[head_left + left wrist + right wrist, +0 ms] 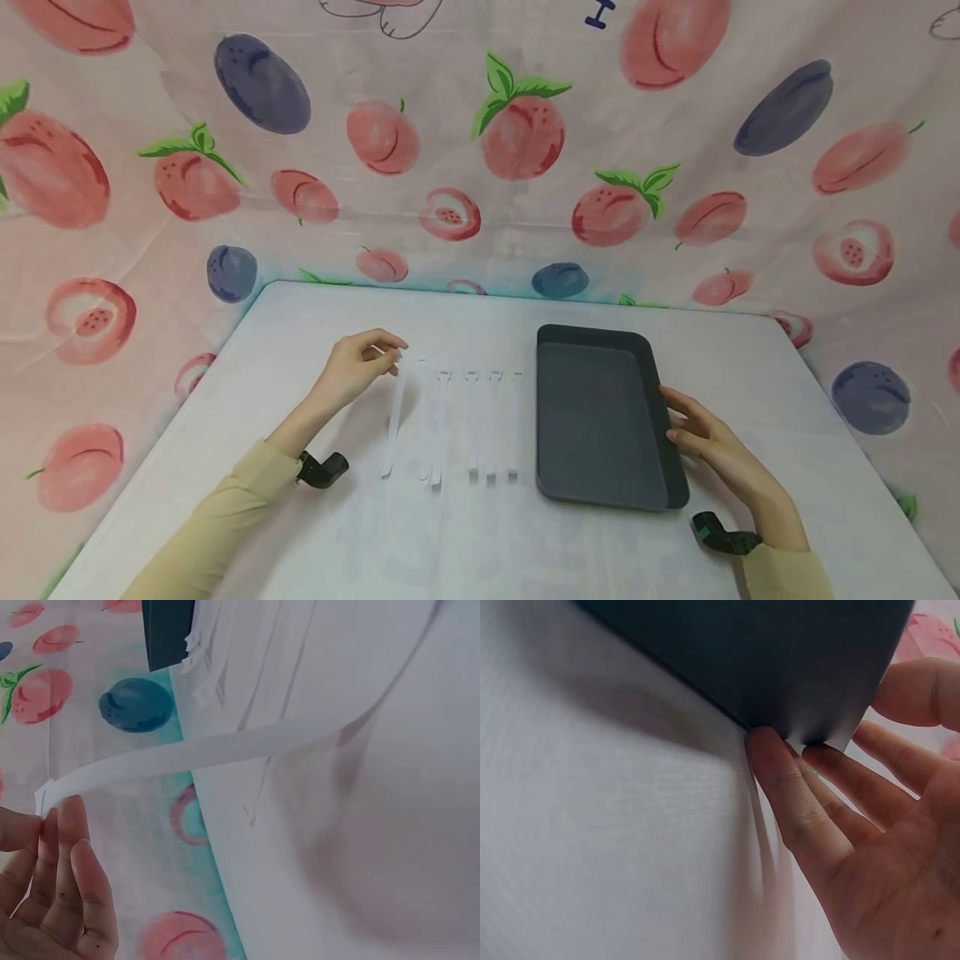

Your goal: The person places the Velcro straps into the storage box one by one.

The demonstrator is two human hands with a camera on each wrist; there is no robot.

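Observation:
My left hand [358, 360] pinches the top end of a flat white strip [394, 421], which slants down toward the table. In the left wrist view the strip [187, 754] bows away from the fingertips [73, 814] that hold its end. To its right, several similar white strips [491, 429] lie side by side, small notched heads at the far end. A dark grey rectangular tray [600, 417] lies right of the strips. My right hand [712, 442] rests its fingers against the tray's right wall; in the right wrist view, fairly straight fingers [772, 761] touch the outer side.
Under everything is a white-covered table [450, 542]. A fruit-patterned cloth [465, 150] hangs behind it and along both sides. Dark wrist cameras sit on the left wrist [322, 471] and right wrist [723, 533], near the tabletop.

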